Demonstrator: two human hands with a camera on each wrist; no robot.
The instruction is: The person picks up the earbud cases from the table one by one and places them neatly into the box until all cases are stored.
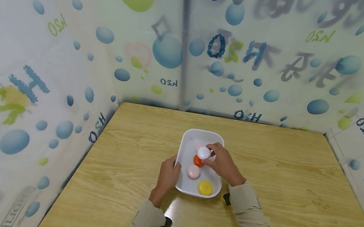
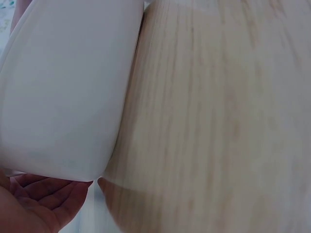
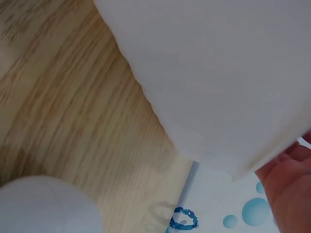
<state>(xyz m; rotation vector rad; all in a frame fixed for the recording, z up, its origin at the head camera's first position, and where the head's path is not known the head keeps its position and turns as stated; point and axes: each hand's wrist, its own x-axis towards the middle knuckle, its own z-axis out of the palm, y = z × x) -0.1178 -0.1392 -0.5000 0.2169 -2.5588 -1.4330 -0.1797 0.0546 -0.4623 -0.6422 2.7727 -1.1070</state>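
In the head view, a white rectangular tray (image 1: 185, 142) sits on the table. My left hand (image 1: 168, 173) grips its left rim, thumb on top, and the left wrist view shows fingers (image 2: 51, 199) at the tray's edge. Over the tray's middle, my right hand (image 1: 224, 166) pinches a glossy white round piece (image 1: 203, 153). A small dark red bit (image 1: 212, 153) shows beside it at the fingers. Inside the tray lie an orange-red round piece (image 1: 198, 161), partly covered by the white one, a pale pink round piece (image 1: 193, 172) and a yellow one (image 1: 205, 188). Another pink piece (image 1: 199, 147) is mostly hidden behind.
The wooden table (image 1: 135, 138) extends around the tray on all sides. Printed sheets with bubbles and lettering (image 1: 235, 50) stand behind it and at both sides. A white rounded shape (image 3: 46, 208) fills the lower left of the right wrist view.
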